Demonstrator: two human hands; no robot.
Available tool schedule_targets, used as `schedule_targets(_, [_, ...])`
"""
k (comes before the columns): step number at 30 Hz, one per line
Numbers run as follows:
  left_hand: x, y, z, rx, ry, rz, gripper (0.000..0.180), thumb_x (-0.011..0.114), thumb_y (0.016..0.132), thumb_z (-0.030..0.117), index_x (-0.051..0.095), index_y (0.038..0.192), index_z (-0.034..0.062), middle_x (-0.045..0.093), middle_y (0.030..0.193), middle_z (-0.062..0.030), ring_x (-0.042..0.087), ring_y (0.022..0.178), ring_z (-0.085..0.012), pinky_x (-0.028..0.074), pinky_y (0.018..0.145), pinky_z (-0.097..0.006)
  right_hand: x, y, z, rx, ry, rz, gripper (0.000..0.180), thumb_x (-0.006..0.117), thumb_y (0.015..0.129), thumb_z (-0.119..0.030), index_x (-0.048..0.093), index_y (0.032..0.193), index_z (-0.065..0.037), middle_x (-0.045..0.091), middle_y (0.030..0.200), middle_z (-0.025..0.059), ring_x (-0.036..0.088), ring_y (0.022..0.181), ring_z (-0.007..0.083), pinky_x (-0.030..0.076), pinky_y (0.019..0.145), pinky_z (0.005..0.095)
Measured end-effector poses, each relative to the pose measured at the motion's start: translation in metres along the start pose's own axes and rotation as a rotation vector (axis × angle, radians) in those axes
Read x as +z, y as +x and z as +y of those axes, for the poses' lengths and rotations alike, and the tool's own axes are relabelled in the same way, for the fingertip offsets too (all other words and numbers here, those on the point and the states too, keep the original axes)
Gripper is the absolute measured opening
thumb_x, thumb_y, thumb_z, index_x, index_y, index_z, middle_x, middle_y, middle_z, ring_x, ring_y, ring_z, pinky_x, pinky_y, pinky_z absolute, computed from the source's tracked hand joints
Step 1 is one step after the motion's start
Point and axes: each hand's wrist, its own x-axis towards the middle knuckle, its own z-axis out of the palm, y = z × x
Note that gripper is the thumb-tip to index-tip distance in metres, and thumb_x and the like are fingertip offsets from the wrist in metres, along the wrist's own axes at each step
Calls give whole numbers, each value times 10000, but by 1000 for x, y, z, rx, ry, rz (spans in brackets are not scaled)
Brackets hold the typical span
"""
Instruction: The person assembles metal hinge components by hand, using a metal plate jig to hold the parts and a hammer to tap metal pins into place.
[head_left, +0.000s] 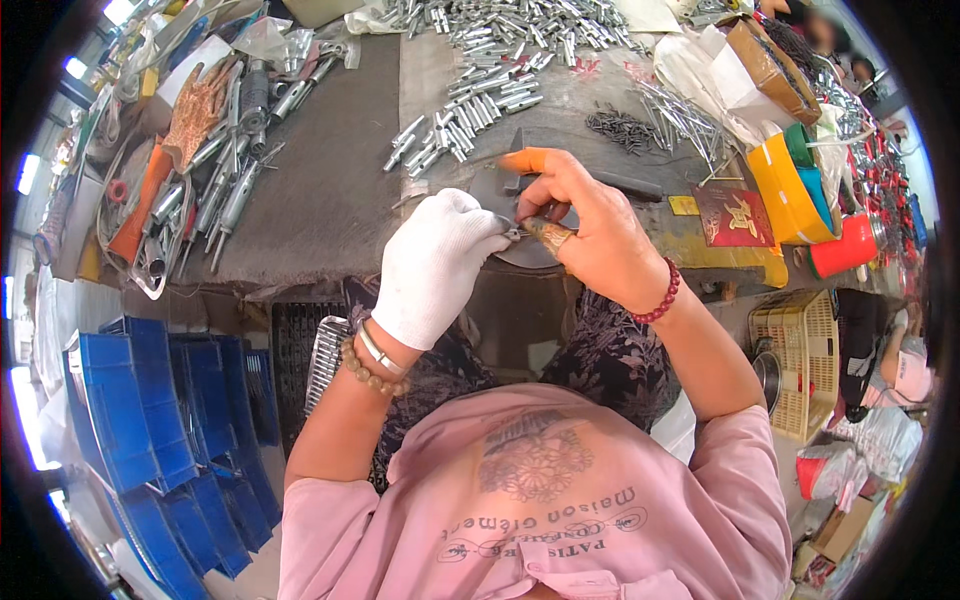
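My left hand [437,262], in a white knitted glove, pinches a small metal part [514,235] between thumb and forefinger. Close against it, my bare right hand [592,225] has its thumb, wrapped in brownish tape, and its fingers drawn together at the same part. Whatever sits between those right fingertips is too small and hidden to name. Both hands are over a round dark metal plate [525,258] at the table's near edge. Behind the right hand lies a hammer, its dark handle [632,186] pointing right.
Metal tubular pieces [460,125] spread beyond my hands, with a larger heap behind. Dark small screws or pins [620,130] and long thin rods [685,125] lie right. Tools and an orange glove [195,115] crowd the left. Blue bins [135,400] stand below left; a yellow crate [792,365] right.
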Motion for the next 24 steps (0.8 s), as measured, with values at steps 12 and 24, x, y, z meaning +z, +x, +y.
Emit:
schedule_targets(12, [2,-3,-2,3,-12,3,199,840,839,82,789,1032,87,686,963,-93,700,942,-309,565,837,-396,2,4,-3,-129,-173,-26,491,673,873,75,589,1331,-80,746,944,125,740,941,379,582,809,468])
schedule_targets(24, [13,-2,-10,36,16,74,170,863,817,128,792,971,116,677,945,-69,681,906,-297,563,798,-394,9,-3,-9,-358,-501,55,478,677,907,-20,621,1379,-65,690,892,101,692,847,316,573,792,437])
